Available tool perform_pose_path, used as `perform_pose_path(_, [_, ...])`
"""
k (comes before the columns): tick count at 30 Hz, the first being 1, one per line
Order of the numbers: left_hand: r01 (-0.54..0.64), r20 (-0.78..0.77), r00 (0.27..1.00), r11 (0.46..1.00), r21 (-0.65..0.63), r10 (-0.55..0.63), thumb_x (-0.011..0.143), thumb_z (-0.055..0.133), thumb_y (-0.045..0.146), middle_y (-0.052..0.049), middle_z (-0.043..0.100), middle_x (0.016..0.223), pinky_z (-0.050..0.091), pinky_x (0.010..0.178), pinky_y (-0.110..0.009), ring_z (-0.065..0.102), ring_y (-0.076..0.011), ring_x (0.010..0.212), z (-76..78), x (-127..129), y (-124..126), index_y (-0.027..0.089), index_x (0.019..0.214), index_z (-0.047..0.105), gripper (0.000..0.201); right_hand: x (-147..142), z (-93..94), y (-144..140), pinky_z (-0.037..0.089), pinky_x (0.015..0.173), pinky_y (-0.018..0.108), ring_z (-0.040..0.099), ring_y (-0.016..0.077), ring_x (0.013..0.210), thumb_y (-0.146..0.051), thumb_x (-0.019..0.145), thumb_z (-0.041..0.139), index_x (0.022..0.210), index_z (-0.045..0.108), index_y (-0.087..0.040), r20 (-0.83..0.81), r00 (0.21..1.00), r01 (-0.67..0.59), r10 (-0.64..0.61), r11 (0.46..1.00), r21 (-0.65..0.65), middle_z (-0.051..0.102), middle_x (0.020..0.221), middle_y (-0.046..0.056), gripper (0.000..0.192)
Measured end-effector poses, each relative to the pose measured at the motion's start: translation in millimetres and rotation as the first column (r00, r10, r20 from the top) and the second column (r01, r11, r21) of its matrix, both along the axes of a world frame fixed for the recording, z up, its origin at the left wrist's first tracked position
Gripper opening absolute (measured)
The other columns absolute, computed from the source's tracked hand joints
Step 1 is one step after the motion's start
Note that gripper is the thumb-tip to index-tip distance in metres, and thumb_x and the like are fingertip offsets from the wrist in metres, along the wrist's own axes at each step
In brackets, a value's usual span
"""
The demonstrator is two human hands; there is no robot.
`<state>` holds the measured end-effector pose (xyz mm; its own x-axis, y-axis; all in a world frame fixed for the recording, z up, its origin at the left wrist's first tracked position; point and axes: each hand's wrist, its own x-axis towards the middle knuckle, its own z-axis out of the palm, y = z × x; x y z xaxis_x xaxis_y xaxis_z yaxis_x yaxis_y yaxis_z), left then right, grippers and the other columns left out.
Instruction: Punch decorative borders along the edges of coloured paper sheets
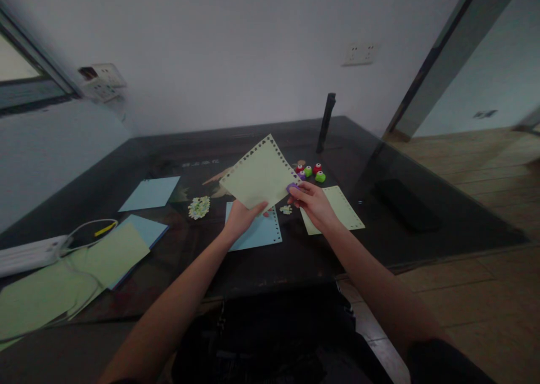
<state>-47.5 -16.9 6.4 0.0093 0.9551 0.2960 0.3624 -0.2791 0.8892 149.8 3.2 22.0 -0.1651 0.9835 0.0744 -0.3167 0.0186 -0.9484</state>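
A pale green sheet of paper (pixel 264 173) with punched holes along its two upper edges is raised above the table. My left hand (pixel 244 218) pinches it by the lower edge, thumb on top. At the sheet's right corner, my right hand (pixel 314 201) grips a small purple craft punch (pixel 292 188), which touches the paper's edge. Below the raised sheet lies a blue sheet (pixel 255 235) with holes along its right side. Under my right wrist rests another pale green sheet (pixel 343 209), also punched. A few tiny paper cut-outs (pixel 286 209) lie between these two sheets.
Several red, green and purple punches (pixel 320 176) cluster behind my right hand. A pile of cut-outs (pixel 198 207) lies to the left. More sheets (pixel 147 193), a power strip (pixel 34 254) with a cable, a black upright post (pixel 326 122) and a dark flat object (pixel 405 204) surround them.
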Motion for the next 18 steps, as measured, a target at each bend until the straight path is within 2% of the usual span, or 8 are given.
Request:
perform_pose_path(4, [-0.033,0.009,0.999,0.999,0.019,0.033,0.071,0.066,0.03,-0.01,0.071,0.098,0.044,0.095,-0.039,0.063,-0.0229,0.1,-0.8,0.3,0.1,0.014,0.102,0.065,0.035,0.3,0.8,-0.9,0.03,0.048,0.026,0.055,0.012,0.06,-0.037,0.062,0.077,0.072,0.058,-0.019,0.026,1.0,0.003,-0.003,1.0,0.002,0.056,0.066,-0.001,0.028])
perform_pose_path(8, [-0.029,-0.001,1.0,0.999,0.013,0.029,0.071,0.066,0.032,-0.01,0.071,0.099,0.044,0.095,-0.039,0.063,-0.0222,0.098,-1.9,0.0,1.1,0.014,0.103,0.065,0.036,0.3,1.6,-1.7,0.029,0.048,0.025,0.054,0.0121,0.061,-0.039,0.063,0.076,0.073,0.057,-0.019,0.046,0.999,0.005,-0.006,1.0,0.004,0.056,0.065,-0.001,0.029])
perform_pose_path(11, [-0.03,-0.017,0.999,0.999,0.018,0.03,0.072,0.066,0.032,-0.01,0.071,0.094,0.043,0.095,-0.039,0.065,-0.0214,0.093,-0.7,0.7,0.4,0.013,0.099,0.066,0.033,0.3,0.8,-1.3,0.027,0.047,0.026,0.051,0.0117,0.058,-0.04,0.063,0.075,0.073,0.057,-0.019,0.047,0.999,0.006,-0.007,1.0,0.027,0.054,0.062,-0.001,0.029])
perform_pose_path(15, [-0.027,-0.004,1.0,1.0,-0.001,0.027,0.072,0.065,0.03,-0.007,0.072,0.076,0.044,0.094,-0.039,0.066,-0.0211,0.084,1.9,2.5,-1.9,0.012,0.091,0.067,0.026,0.8,-1.4,0.0,0.023,0.045,0.025,0.044,0.0093,0.052,-0.04,0.063,0.075,0.073,0.057,-0.02,0.053,0.999,0.007,-0.008,1.0,0.026,0.051,0.06,-0.003,0.028])
perform_pose_path(18, [-0.009,0.01,1.0,1.0,-0.026,0.009,0.073,0.065,0.031,-0.005,0.071,0.067,0.046,0.091,-0.039,0.067,-0.0213,0.08,1.3,2.8,-2.7,0.013,0.088,0.067,0.024,0.7,-1.9,0.3,0.024,0.044,0.024,0.043,0.0085,0.051,-0.04,0.062,0.076,0.074,0.058,-0.021,0.05,0.999,0.019,-0.02,1.0,0.009,0.051,0.061,-0.003,0.029])
